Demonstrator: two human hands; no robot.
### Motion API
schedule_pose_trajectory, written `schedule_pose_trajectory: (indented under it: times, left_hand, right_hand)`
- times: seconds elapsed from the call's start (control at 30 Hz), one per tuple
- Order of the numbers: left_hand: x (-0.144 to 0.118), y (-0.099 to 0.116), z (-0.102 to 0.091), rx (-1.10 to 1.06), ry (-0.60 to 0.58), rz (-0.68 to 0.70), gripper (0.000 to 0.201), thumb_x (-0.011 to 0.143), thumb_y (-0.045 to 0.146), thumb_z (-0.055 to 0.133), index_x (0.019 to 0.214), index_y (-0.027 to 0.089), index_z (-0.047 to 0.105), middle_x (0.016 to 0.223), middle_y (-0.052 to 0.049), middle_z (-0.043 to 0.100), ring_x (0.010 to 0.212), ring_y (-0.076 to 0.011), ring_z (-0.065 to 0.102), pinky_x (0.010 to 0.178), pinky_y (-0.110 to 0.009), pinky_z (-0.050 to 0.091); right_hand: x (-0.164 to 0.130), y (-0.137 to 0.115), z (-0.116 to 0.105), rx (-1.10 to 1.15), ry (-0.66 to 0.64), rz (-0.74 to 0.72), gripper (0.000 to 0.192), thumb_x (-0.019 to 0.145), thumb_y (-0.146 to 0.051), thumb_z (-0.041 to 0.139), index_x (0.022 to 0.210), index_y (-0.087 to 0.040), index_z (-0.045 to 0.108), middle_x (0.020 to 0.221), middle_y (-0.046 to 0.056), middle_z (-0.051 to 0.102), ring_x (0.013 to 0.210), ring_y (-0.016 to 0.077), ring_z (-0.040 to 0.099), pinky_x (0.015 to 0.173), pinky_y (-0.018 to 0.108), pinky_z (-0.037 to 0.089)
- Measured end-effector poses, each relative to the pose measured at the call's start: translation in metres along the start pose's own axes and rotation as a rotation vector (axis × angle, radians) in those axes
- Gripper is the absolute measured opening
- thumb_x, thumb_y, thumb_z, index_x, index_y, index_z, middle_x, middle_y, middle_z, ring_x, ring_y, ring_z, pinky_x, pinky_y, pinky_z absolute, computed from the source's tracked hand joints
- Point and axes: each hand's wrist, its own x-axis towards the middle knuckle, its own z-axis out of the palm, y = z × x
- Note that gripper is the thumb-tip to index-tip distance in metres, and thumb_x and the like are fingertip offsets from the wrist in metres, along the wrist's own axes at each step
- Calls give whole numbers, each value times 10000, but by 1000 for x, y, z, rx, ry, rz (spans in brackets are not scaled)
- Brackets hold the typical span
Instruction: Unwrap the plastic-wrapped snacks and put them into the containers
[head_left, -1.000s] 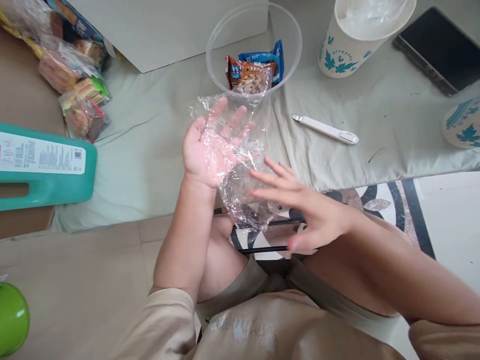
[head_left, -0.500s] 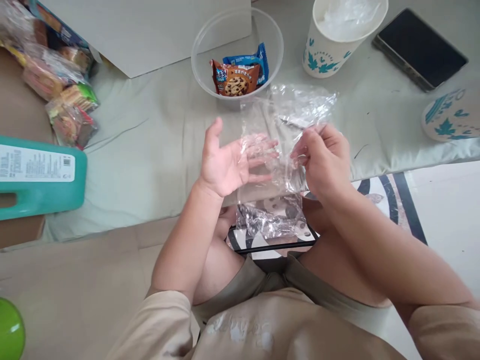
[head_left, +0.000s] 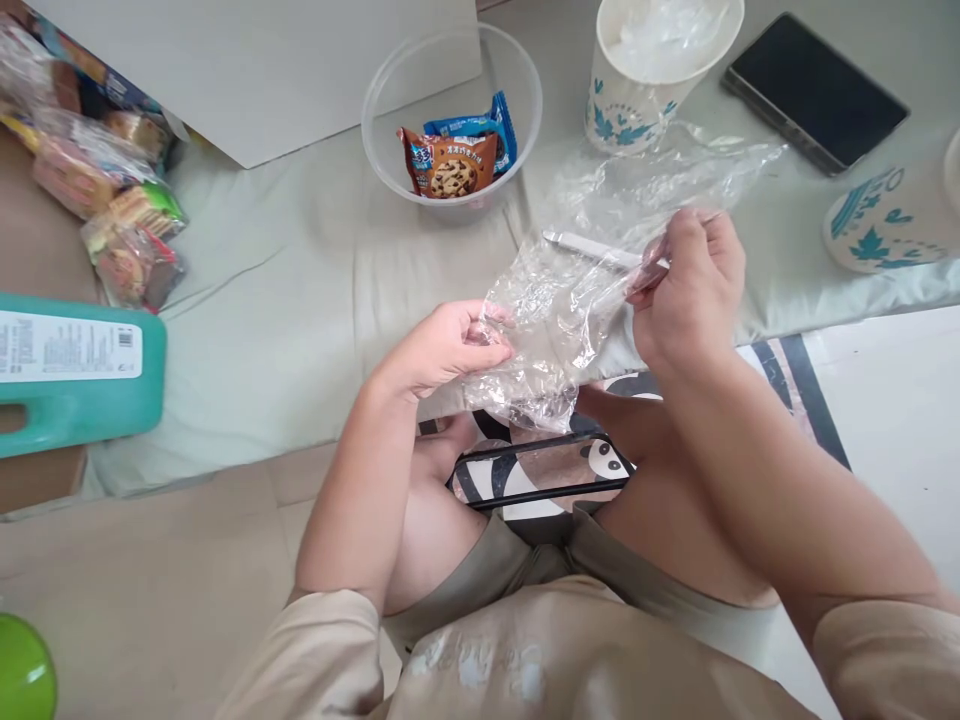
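Observation:
A crinkled clear plastic bag point(head_left: 551, 325) stretches between my two hands over the cloth's front edge. My left hand point(head_left: 442, 345) is closed in a pinch on the bag's left side. On the other side, my right hand point(head_left: 694, 285) grips gathered plastic with its fingers closed. A slim white stick-like piece point(head_left: 589, 247) runs from near the right fingertips toward the upper left; whether it lies inside the bag or behind it, I cannot tell. Beyond the hands, a clear round tub point(head_left: 369, 125) holds a brown cookie packet point(head_left: 454, 165) and a blue packet point(head_left: 504, 130).
Behind the bag stands a leaf-patterned paper cup point(head_left: 611, 105) with clear plastic inside. A black phone point(head_left: 817, 90) and another paper cup point(head_left: 885, 225) are at right. Wrapped snacks point(head_left: 97, 190), a teal jug point(head_left: 112, 425) and a white box point(head_left: 300, 75) occupy the left.
My left hand has gone from spread fingers behind the plastic to a pinch on it. My right hand moved up and right, stretching the bag, and the white piece shows more clearly.

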Motion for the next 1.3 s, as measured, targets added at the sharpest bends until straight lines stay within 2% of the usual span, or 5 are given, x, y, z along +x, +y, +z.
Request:
schedule_pose_trajectory:
  times: [0.13,0.53,0.97,1.13,1.3]
  left_hand:
    - [-5,0,-7,-13,13,85,400,635,218,834,1016,166,722,731,-9,705,588,-93,590,533,-203,420]
    - [14,-13,-1,-225,294,384,379,619,191,796,967,218,648,760,21,688,472,-49,495,368,-163,302]
    - [10,-7,-8,-288,292,319,463,594,204,836,1008,234,630,788,18,664,484,-51,469,354,-189,229]
    - [6,-9,-11,-258,238,379,575,612,207,855,1121,289,601,861,28,659,441,-23,409,377,-189,264]
    - [4,-14,-10,-174,151,398,679,600,224,900,1183,329,570,967,20,681,470,-17,465,452,-183,403]
  right_hand:
    - [4,6,-2,0,14,105,373,897,-596,616,841,-287,416,676,-62,493,493,106,453,443,284,284]
    - [-33,-20,3,-72,-559,580,493,808,-717,702,833,-224,696,756,43,721,613,155,649,546,294,518]
    - [-31,-38,-13,-278,-1018,440,436,767,-633,796,684,-206,780,673,58,735,633,163,679,629,312,564]
    - [-27,-27,-11,-85,-694,651,619,796,-812,629,848,-208,751,774,78,747,692,206,727,590,329,575]
    - [-26,-20,-3,-51,-367,527,315,813,-461,774,695,-214,620,716,33,674,632,142,658,495,258,474]
